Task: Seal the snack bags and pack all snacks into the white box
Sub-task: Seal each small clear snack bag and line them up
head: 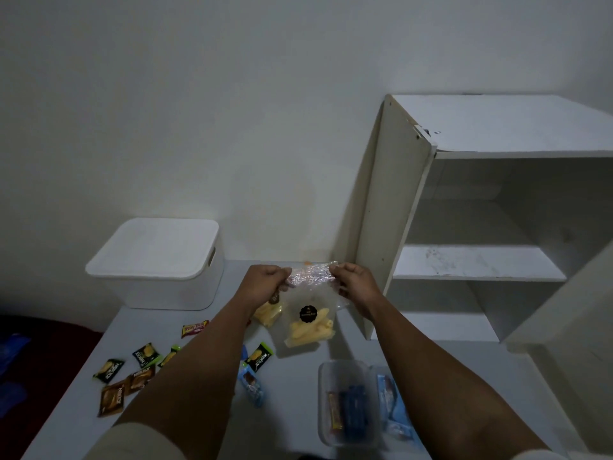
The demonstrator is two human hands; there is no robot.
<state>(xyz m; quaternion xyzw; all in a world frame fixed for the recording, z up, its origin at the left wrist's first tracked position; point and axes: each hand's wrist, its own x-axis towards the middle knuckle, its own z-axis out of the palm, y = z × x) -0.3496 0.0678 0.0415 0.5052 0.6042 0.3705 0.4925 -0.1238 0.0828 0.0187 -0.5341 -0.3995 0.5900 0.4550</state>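
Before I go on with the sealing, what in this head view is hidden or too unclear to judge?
- White box: lid on, inside hidden.
- Clear snack bag: its top strip, pinched by the left hand and right hand, glares; sealed or not, cannot tell.
- Second bag of yellow sticks: mostly behind the left forearm.
- Plastic tub: dim; wrappers inside unreadable.
- Blue packet: its end hidden by the right forearm.

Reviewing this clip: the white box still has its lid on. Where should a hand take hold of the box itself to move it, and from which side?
Probably by the slot handle cut into the right end wall of the white box, reaching in from the right, the side nearest the hands. The flat lid overhangs the walls, so a grip there would likely lift only the lid. Any matching handle on the left end is hidden.
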